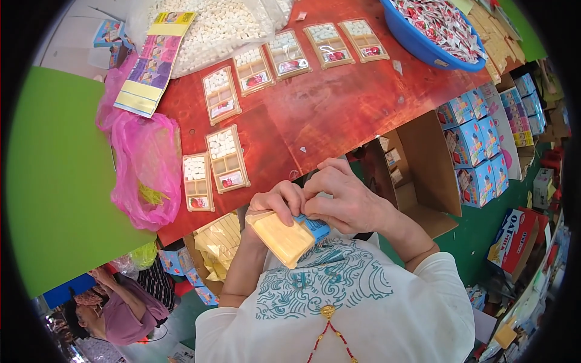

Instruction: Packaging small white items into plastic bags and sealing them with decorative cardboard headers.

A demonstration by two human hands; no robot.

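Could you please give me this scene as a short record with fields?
Left hand: holds a pale yellow tray
Right hand: fingers close to the blue packaging at the tray's end; exact grip unclear
Red table: seven compartment trays with white pieces and red packets
Table's far side: clear bag of white pieces; blue basin of small packets
Table's left edge: pink bag

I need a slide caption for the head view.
Left hand and right hand holding a yellow tray and blue packaging.
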